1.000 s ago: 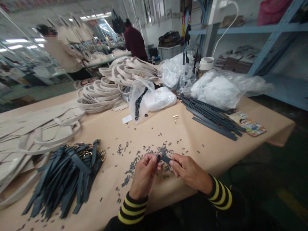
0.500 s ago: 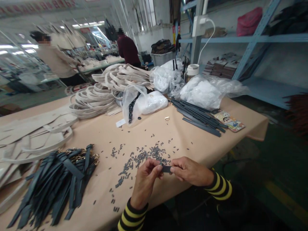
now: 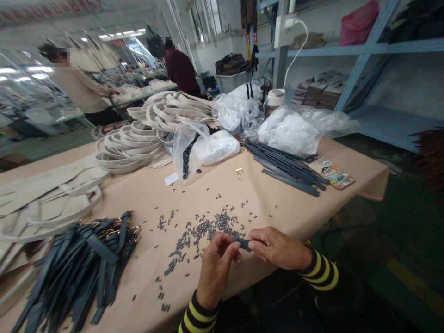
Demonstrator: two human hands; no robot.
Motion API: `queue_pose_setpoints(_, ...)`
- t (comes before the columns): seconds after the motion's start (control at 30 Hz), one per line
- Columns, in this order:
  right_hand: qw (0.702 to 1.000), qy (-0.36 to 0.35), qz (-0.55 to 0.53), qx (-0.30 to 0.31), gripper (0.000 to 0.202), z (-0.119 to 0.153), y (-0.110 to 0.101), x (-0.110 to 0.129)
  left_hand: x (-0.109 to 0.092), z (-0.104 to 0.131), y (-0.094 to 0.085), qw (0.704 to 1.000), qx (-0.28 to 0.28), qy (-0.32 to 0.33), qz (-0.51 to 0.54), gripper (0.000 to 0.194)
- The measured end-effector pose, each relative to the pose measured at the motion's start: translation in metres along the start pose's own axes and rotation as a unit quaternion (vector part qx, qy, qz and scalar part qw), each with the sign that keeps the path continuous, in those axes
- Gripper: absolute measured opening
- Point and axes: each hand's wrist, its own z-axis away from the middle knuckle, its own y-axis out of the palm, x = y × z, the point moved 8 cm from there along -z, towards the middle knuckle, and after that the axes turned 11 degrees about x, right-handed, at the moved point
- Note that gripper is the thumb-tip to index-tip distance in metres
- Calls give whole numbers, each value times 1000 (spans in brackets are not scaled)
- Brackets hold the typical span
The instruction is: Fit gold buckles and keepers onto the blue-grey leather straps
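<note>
Between my two hands is a short dark grey strap (image 3: 243,243), held over the table's near edge. My left hand (image 3: 219,259) pinches its left end with thumb and fingers. The fingers of my right hand (image 3: 277,247) close on its other end, hiding part of it. Just beyond my hands lie many small dark loops (image 3: 204,227), scattered on the table. To the left is a heap of dark straps (image 3: 79,268) with gold metal clasps. A small gold fitting (image 3: 239,172) rests farther back on the table.
Long dark strips (image 3: 284,164) lie at the back right beside a cartoon-patterned phone case (image 3: 331,173). Coiled beige straps (image 3: 128,148) and clear plastic bags (image 3: 287,129) cover the back. Flat beige pieces (image 3: 45,185) lie left. Two people stand beyond the table; blue shelving (image 3: 367,51) is at right.
My hands have shifted slightly right. The strap between them has turned, and less of it shows. The camera view has moved a little.
</note>
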Motion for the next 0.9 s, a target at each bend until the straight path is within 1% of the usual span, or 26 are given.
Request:
queue_pose_setpoints(0.1,999,-8,12,32,18,0,1,-1,3,0,5,999,39,-12,12,24)
queue_pose_setpoints(0.17,996,-26,7,80,17,1,4,1,7,-1,10,996,79,-26,37,25)
queue_pose_setpoints(0.23,991,-40,-10,131,16,1,8,1,11,-1,16,988,122,-44,84,28)
queue_pose_setpoints(0.3,987,-42,-30,155,16,0,9,0,13,-2,20,981,142,-52,124,32)
queue_pose_setpoints(0.33,987,-41,-36,152,18,-1,9,0,13,-2,21,980,142,-52,131,33)
queue_pose_setpoints(0.4,991,-35,-35,125,22,-5,9,-2,15,-3,21,982,128,-53,125,33)
queue_pose_setpoints(0.47,997,-23,-25,71,25,-8,8,-6,16,-4,20,987,108,-55,109,30)
queue_pose_setpoints(0.57,1000,-6,-20,-22,24,-10,5,-10,13,-6,13,994,65,-46,71,25)
queue_pose_setpoints(0.63,998,-8,-17,-60,25,-11,5,-12,9,-8,9,998,49,-37,26,24)
queue_pose_setpoints(0.7,997,-13,-4,-75,27,-13,5,-11,5,-11,9,998,51,-26,-25,24)
queue_pose_setpoints(0.77,997,-14,-2,-77,24,-15,3,-12,2,-15,11,996,66,-16,-52,23)
queue_pose_setpoints(0.83,997,-17,-19,-71,19,-17,-2,-14,5,-19,9,997,68,-29,-18,24)
queue_pose_setpoints(0.9,997,-10,-65,-44,15,-18,-5,-20,10,-25,3,995,58,-57,59,25)
